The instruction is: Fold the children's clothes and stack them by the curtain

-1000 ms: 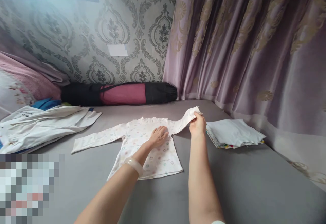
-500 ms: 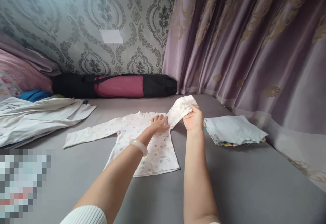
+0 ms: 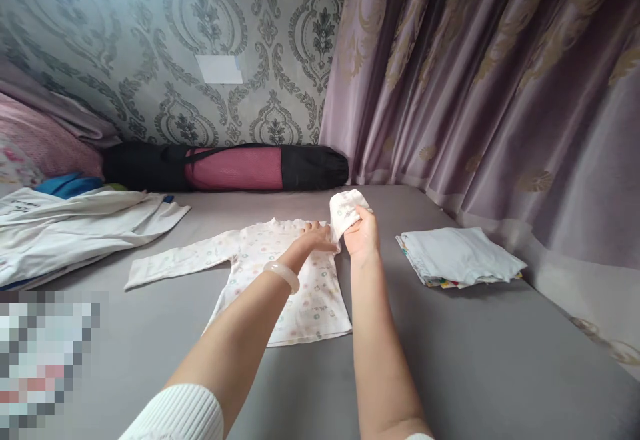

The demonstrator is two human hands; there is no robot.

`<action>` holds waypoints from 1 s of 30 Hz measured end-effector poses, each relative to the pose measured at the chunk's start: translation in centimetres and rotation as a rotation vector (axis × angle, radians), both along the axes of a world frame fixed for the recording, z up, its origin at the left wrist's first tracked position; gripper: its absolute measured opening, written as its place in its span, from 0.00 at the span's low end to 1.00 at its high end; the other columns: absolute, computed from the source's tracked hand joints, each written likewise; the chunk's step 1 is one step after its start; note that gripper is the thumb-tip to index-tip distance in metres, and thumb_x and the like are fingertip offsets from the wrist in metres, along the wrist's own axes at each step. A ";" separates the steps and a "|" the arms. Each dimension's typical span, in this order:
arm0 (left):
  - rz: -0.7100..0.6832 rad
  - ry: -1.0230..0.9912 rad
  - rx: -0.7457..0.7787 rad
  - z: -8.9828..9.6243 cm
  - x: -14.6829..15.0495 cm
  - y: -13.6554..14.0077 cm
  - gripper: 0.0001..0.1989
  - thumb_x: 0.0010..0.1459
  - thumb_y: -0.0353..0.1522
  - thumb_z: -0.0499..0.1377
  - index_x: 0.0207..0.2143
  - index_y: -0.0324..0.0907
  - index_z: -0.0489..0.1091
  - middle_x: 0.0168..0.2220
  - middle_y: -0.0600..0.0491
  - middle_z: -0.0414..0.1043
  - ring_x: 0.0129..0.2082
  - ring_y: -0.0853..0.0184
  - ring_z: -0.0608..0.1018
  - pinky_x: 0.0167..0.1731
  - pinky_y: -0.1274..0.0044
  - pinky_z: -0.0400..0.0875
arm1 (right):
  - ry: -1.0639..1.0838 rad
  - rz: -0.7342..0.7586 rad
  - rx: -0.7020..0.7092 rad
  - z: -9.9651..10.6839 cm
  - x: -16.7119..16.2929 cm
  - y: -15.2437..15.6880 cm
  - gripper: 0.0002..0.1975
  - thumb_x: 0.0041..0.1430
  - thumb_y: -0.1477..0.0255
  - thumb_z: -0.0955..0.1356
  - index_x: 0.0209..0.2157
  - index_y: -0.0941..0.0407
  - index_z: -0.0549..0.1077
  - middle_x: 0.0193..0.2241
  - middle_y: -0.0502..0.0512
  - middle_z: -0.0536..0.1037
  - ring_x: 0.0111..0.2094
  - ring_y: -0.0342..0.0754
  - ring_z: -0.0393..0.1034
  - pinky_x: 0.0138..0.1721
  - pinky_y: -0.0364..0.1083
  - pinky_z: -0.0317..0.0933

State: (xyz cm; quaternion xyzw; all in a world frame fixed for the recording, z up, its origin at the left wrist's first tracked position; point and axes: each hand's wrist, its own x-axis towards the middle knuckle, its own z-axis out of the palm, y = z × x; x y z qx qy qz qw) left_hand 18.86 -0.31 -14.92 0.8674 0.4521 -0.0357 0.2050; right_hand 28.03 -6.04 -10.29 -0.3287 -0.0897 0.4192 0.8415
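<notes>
A long-sleeved white shirt [image 3: 313, 310] with a small pastel print lies spread on the grey bed sheet [image 3: 480, 360], its neckline toward the wall. My left hand [image 3: 319, 237] rests on the shirt near the shoulder at the right, fingers stretched out over the cloth. The wrist wears a pale bangle [image 3: 283, 276]. Pinched in my right hand [image 3: 362, 235] is the end of the right-side sleeve [image 3: 343, 211], raised off the bed and bent over. The other sleeve [image 3: 175, 263] lies straight out to the left.
Folded clothes [image 3: 463, 253] lie in a stack at the right. White garments [image 3: 75, 233] are heaped at the left, beside a blue cloth [image 3: 70, 185]. A long black and maroon bag [image 3: 235, 168] lies along the wall; a purple curtain [image 3: 450, 93] hangs at the right.
My right hand has moved left with the sleeve end, bringing it closer to the shirt's body, and the sleeve now bends. My left hand has shifted slightly right at the shoulder.
</notes>
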 end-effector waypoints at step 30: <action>0.724 -1.300 -0.346 -3.6 -16.5 -3.0 0.25 0.48 0.46 0.64 0.43 0.39 0.74 0.41 0.44 0.78 0.40 0.62 0.79 0.30 0.77 0.70 | -0.283 0.150 -0.369 -3.1 -6.0 0.7 0.10 0.48 0.68 0.73 0.29 0.55 0.69 0.18 0.40 0.68 0.17 0.35 0.63 0.18 0.33 0.58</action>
